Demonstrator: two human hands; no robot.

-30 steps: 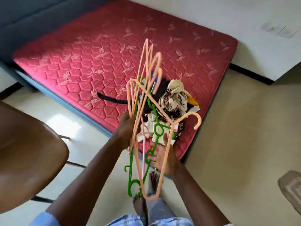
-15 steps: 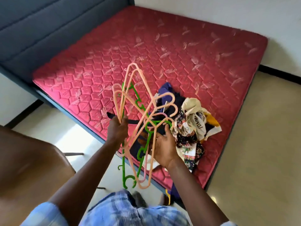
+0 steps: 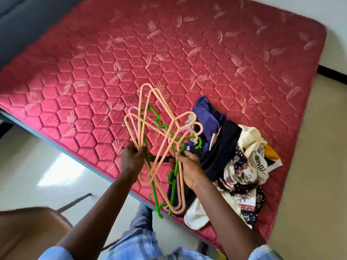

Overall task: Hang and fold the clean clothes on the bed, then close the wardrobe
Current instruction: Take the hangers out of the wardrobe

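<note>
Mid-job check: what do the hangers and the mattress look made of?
Hangers: likely plastic; thin moulded bars in peach, pink and green, smooth with a slight gloss. Mattress: fabric cover, red with pale leaf motifs and a faint sheen, stitched into padded hexagons; the filling cannot be seen.

Bed dead ahead, clothes pile on its near-right corner. Hangers bunched over the near edge, just left of the pile, btwn left grip and right grip. Chair bottom left on the floor.
</note>
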